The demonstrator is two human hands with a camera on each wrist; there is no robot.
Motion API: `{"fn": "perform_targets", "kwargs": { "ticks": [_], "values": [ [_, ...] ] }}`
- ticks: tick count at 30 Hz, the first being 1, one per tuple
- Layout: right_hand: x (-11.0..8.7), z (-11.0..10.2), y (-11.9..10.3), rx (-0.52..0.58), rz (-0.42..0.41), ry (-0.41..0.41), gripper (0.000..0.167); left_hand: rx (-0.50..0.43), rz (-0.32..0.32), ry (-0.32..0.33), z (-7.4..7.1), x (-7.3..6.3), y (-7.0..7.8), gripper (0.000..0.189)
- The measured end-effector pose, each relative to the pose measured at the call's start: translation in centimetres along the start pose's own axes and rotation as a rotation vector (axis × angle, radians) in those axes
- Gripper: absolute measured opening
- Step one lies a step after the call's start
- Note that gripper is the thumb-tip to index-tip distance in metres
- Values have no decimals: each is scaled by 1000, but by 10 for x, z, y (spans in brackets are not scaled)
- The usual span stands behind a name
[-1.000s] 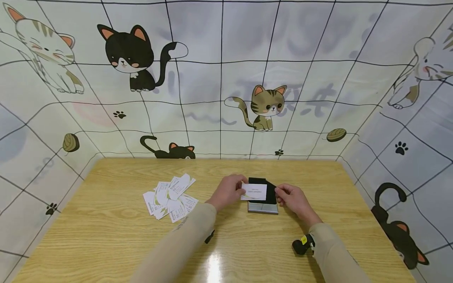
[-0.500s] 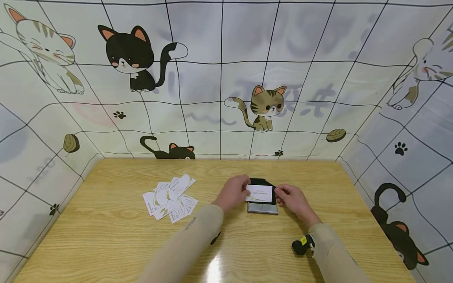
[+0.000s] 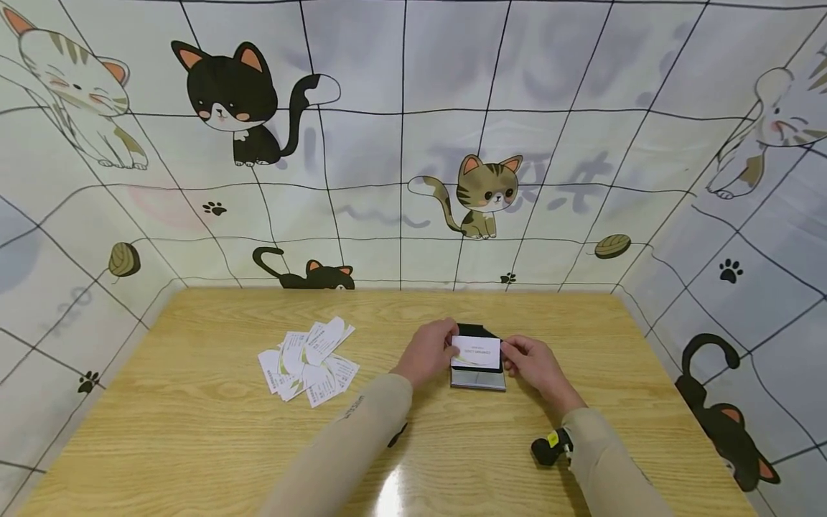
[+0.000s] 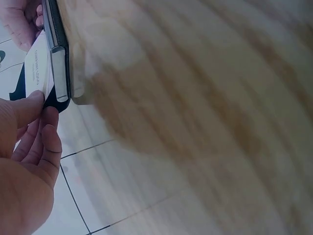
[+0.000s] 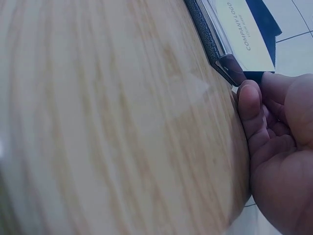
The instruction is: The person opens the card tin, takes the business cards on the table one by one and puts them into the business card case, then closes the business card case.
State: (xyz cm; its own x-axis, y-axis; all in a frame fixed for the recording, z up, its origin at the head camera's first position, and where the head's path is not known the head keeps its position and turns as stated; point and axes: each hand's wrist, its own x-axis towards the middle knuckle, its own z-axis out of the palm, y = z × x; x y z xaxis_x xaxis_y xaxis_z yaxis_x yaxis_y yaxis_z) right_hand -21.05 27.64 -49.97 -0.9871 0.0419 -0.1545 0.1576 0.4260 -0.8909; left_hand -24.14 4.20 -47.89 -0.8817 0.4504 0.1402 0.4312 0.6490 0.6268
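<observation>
A business card [image 3: 476, 352] printed "COMPANY LOGO" lies over the opened black-and-silver card case [image 3: 478, 380]. My left hand [image 3: 426, 353] pinches the card's left edge, with the thumb on top. On the other side, my right hand [image 3: 533, 364] grips the right edge of the case by its black flap. The left wrist view shows the left thumb [image 4: 30, 105] on the card, beside the case's metal tray [image 4: 59, 73]. From the right wrist, the card [image 5: 244, 36] appears flat above the case, and the right fingers [image 5: 250, 100] sit at the case's corner.
A loose, overlapping pile of business cards [image 3: 309, 362] lies on the wooden table [image 3: 213, 431] left of the hands. A black camera [image 3: 548, 450] is strapped at the right wrist. Cat-printed cloth walls [image 3: 368, 143] stand behind and at both sides.
My left hand has moved slightly right, bringing the card from the case's left side to squarely over it. The right hand keeps its hold on the case.
</observation>
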Motion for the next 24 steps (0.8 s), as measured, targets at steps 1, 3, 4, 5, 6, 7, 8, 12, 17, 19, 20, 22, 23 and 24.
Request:
{"fn": "perform_targets", "kwargs": {
  "ticks": [1,3,4,5,6,7,8,12,17,19,20,22,23,24],
  "values": [
    [0,0,0,0,0,0,21,-3,2,3,0,0,0,15],
    [0,-1,-1,6,-1,-2,21,-16,10,10,-1,0,0,15],
    [1,-1,-1,7,-2,-3,21,-20,16,12,-1,0,0,15],
    [1,-1,-2,8,-3,-4,20,-22,20,11,-1,0,0,15],
    [1,-2,-2,7,-6,-6,20,-24,24,10,-2,0,0,15],
    [1,-2,-2,8,-8,-7,20,-22,27,7,-2,0,0,15],
    [1,-2,-2,8,-11,-9,20,-22,29,4,-2,0,0,16],
    [0,-2,-3,7,-15,-13,21,-17,26,-8,-2,0,-1,16],
    [0,-1,-2,14,-8,-7,22,5,11,-27,0,-1,-2,15],
    [-1,0,-1,24,-3,-6,22,15,5,-40,1,-3,-3,16],
    [-1,0,-1,28,-3,-8,22,17,2,-46,2,-4,-3,16],
    [-1,0,-1,36,0,-8,23,18,-5,-59,2,-5,-3,17],
    [-1,0,-1,38,0,-9,23,22,-7,-63,2,-6,-3,17],
    [-1,0,0,36,-1,-10,23,27,-8,-68,3,-6,-3,17]
  ]
}}
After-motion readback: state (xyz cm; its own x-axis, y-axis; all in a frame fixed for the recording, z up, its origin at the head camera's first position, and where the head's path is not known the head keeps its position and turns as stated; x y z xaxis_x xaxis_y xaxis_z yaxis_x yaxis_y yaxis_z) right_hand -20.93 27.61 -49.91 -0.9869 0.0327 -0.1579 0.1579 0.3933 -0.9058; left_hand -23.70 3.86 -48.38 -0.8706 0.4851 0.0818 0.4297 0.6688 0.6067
